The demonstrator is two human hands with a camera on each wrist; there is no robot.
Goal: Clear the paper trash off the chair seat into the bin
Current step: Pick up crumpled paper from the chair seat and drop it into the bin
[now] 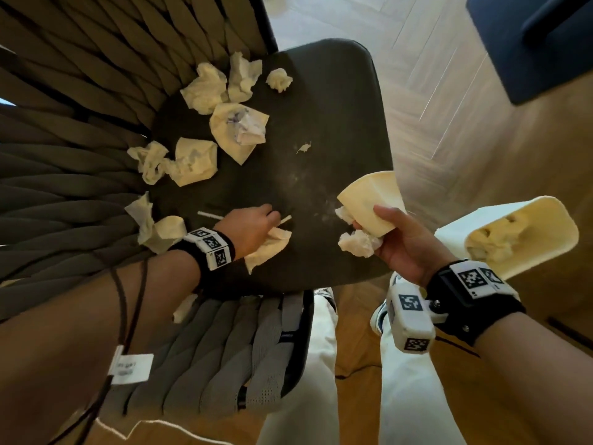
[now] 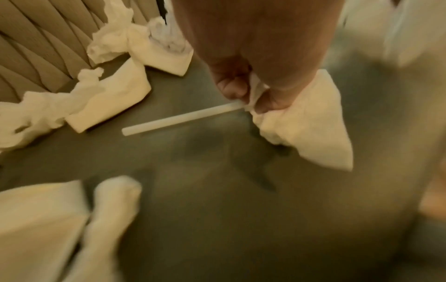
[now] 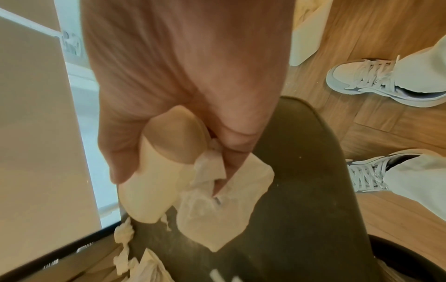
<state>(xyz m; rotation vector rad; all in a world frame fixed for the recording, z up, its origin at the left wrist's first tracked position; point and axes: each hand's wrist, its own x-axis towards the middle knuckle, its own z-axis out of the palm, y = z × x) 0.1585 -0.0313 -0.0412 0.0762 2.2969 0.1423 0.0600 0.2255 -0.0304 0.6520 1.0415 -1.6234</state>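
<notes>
Several crumpled paper napkins (image 1: 205, 88) lie on the dark chair seat (image 1: 321, 123), mostly along its woven back. My left hand (image 1: 253, 226) (image 2: 243, 95) is low on the seat, gripping a napkin (image 1: 268, 247) (image 2: 306, 122) and pinching a white straw (image 1: 210, 215) (image 2: 178, 119). My right hand (image 1: 394, 239) (image 3: 169, 152) is at the seat's front right edge, holding a paper cup (image 1: 373, 200) (image 3: 156, 190) together with crumpled tissue (image 1: 357, 244) (image 3: 217, 206). A white bin (image 1: 519, 232) stands on the floor to the right, with paper inside.
The chair's woven rope back (image 1: 80, 123) curves round the left and near sides. A small paper scrap (image 1: 304, 147) lies mid-seat. A dark blue furniture piece (image 1: 539, 43) stands far right. My white shoes (image 3: 371, 80) stand on the wooden floor beside the chair.
</notes>
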